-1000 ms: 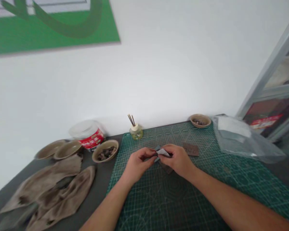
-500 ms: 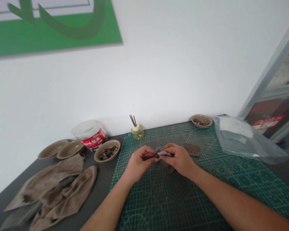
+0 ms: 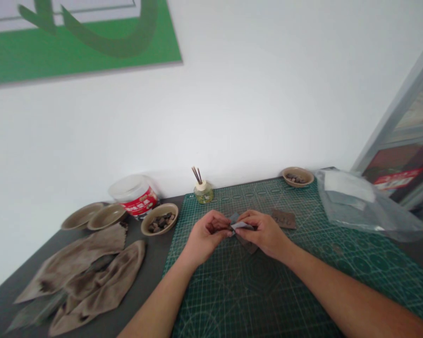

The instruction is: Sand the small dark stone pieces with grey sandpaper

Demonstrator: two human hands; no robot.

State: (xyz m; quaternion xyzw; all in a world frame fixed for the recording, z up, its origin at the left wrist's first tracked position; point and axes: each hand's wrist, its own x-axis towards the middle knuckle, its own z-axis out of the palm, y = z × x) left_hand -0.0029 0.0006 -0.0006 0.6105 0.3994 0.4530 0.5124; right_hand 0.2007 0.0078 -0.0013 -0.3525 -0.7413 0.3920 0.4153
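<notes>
Over the cutting mat [image 3: 215, 291], my two hands meet at their fingertips. My right hand [image 3: 266, 232] pinches a small folded grey sheet [image 3: 242, 226], which looks like paper or sandpaper. My left hand [image 3: 206, 237] is closed in a pinch against the sheet's left edge; a small dark thing seems to be between its fingers, mostly hidden. Beneath the hands lies a brown piece of sheet [image 3: 248, 245], partly covered. Another brown piece with dark printed marks [image 3: 284, 219] rests just beyond my right hand.
A bowl of small dark pieces [image 3: 144, 227] stands left, near two more bowls [image 3: 65, 220] and a red-labelled tub [image 3: 139, 202]. Brown cloths [image 3: 102, 293] lie in front. At the back are a reed diffuser [image 3: 203, 192] and another bowl [image 3: 298, 183]; right, a clear plastic bag [image 3: 366, 220].
My hands stay together in nearly the same place. The grey sheet in my right fingers has tilted slightly and shows more of its face. The whole view has shifted slightly.
</notes>
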